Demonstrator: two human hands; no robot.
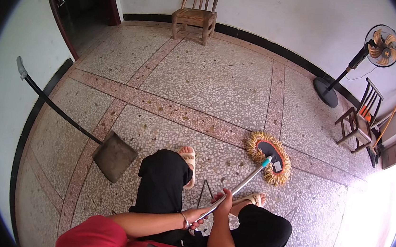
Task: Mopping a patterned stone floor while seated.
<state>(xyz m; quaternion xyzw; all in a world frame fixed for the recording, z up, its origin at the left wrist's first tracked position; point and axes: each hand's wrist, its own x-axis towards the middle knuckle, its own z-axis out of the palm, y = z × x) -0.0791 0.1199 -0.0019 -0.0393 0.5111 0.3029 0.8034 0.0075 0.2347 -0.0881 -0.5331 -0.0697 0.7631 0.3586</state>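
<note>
A dust mop (249, 178) with a silver metal handle and a teal joint slants away from me to the right. Its oval head (289, 173), dark in the middle with a yellow and orange fringe, rests on the speckled floor. My left hand (194, 217), with a silver bangle at the wrist, is closed round the near part of the handle. Farther along it, toward the mop head, my right hand (222, 203) grips the same handle. Both my feet, in light sandals, are on the floor, one on each side of the handle.
To the left lies a grey dustpan (114, 157), its long black handle rising toward the wall. A wooden chair (195, 16) stands by the far wall. At the right are a standing fan (326, 92), a small chair (361, 121) and a bright opening. A dark doorway (83, 3) is at the far left.
</note>
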